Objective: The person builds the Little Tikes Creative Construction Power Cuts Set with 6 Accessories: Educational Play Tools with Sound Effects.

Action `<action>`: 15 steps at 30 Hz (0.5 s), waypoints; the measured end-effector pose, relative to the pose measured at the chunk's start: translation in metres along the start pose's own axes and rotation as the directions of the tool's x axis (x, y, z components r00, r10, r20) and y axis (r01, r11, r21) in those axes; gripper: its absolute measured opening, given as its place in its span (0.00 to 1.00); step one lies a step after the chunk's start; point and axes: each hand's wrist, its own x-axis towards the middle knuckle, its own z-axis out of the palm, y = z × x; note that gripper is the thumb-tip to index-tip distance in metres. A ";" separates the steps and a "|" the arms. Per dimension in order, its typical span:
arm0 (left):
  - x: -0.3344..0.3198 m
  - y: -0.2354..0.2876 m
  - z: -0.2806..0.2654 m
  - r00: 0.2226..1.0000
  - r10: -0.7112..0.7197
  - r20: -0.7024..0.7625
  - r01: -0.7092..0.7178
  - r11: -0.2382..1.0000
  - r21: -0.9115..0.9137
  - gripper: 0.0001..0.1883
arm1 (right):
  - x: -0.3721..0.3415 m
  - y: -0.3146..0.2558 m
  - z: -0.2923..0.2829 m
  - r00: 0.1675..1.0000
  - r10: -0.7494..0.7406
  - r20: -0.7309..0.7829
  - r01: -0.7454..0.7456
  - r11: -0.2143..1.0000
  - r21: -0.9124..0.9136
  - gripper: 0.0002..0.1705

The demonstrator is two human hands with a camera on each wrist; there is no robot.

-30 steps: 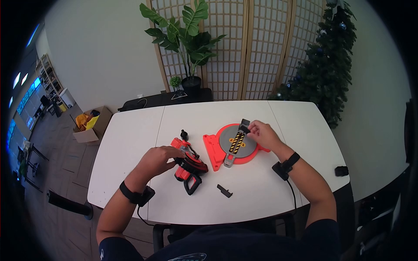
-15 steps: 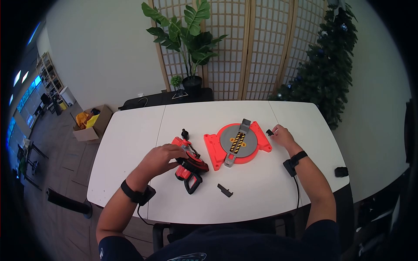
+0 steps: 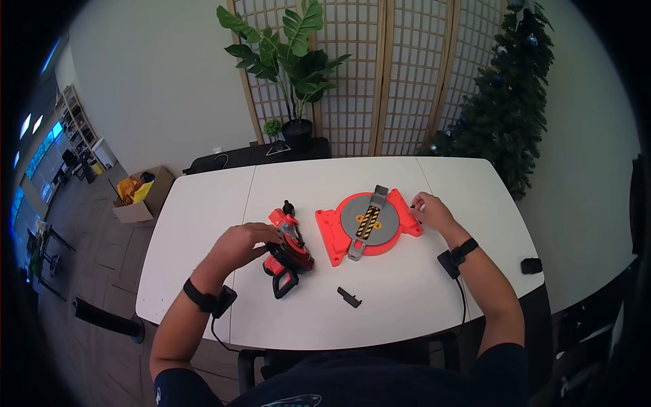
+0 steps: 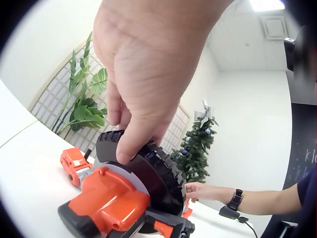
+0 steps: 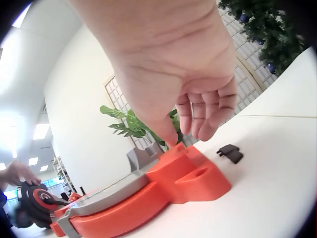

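Observation:
My left hand pinches the black toothed guard of a red and black toy saw head. In the left wrist view, the thumb presses this near side of the guard and the other fingers lie behind it. My right hand, fingers loosely bent, is at the right edge of the red saw base, thumb tip close over its red corner. The base has a grey turntable with a yellow-and-black striped strip. A small black clip-like piece lies on the table beside the right fingers, apart from them.
A flat black piece lies near the table's front. A small black object sits at the right edge. The white table has plants and a folding screen behind it; a cardboard box stands left on the floor.
My right hand has carried the small black piece off the base, set it down to the right and come back toward the base's edge. The saw head has shifted slightly left with my left hand.

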 end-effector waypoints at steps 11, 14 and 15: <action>0.003 -0.024 -0.004 0.999 -0.002 -0.042 0.002 1.000 0.004 0.15 | -0.025 -0.037 0.026 0.974 -0.173 0.143 0.197 0.966 -0.169 0.46; 0.005 -0.034 -0.002 0.998 -0.006 -0.062 0.006 1.000 0.009 0.15 | -0.023 -0.032 0.030 0.970 -0.163 0.182 0.192 0.969 -0.155 0.49; 0.006 -0.039 -0.001 0.997 0.001 -0.079 0.000 1.000 0.017 0.16 | -0.023 -0.031 0.030 0.970 -0.148 0.194 0.178 0.972 -0.150 0.50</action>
